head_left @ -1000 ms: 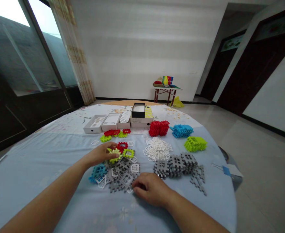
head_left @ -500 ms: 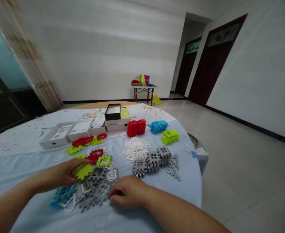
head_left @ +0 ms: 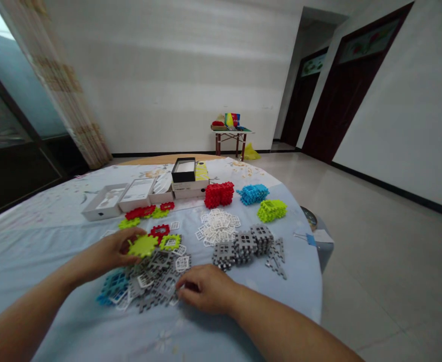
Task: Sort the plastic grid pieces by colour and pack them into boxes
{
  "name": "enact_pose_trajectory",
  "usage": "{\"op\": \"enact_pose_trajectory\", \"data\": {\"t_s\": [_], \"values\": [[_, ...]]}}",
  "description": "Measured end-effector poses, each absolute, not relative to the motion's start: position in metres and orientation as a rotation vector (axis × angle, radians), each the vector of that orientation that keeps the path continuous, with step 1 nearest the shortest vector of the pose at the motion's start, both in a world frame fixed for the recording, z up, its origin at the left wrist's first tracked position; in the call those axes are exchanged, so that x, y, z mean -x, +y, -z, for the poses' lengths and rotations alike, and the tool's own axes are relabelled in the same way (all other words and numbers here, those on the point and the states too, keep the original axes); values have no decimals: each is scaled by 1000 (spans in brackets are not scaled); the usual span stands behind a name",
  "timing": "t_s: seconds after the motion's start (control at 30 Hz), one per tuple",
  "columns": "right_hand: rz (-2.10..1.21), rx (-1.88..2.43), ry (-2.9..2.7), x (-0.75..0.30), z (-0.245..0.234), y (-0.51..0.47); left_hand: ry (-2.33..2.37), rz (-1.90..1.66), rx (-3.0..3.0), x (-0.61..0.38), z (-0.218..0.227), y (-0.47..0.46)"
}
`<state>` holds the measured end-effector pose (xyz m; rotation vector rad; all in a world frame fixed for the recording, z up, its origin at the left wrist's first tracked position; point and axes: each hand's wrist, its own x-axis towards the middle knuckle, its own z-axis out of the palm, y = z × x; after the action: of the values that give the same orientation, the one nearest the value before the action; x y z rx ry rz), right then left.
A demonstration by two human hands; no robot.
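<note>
My left hand [head_left: 110, 251] holds a lime-green toothed plastic tile [head_left: 142, 246] by its edge, just above a mixed heap of grey, white and blue tiles [head_left: 151, 281] on the light blue tablecloth [head_left: 36, 241]. At the heap's near right edge my right hand [head_left: 206, 290] rests with its fingers curled onto grey pieces; what they hold is hidden. A red tile [head_left: 159, 231] and a lime frame tile [head_left: 170, 242] lie just beyond the left hand.
Sorted piles stand farther out: grey [head_left: 243, 245], white [head_left: 218, 227], red [head_left: 219, 194], blue [head_left: 253, 193], lime [head_left: 271, 210]. Open boxes [head_left: 138, 196] and a black box [head_left: 184, 170] sit at the back. The table edge falls off right. A small table [head_left: 231, 134] stands by the wall.
The view swung right, then slightly back. My left hand lifted the lime tile out of the heap and holds it a little higher. The right hand stayed on the heap's edge.
</note>
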<state>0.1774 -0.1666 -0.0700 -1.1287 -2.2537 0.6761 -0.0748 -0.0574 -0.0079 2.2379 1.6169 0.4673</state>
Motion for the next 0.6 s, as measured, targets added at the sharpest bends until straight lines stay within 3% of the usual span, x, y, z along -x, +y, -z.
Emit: {"op": "enact_pose_trajectory", "data": {"t_s": [0.2,0.6], "values": [[-529,1068,-1868,-181,63,-169,1372,-424,-2290,41,2,-92],[-473,1007,-1972,-197,52,-163,1172,-583,-2346,6,18,-115]]}}
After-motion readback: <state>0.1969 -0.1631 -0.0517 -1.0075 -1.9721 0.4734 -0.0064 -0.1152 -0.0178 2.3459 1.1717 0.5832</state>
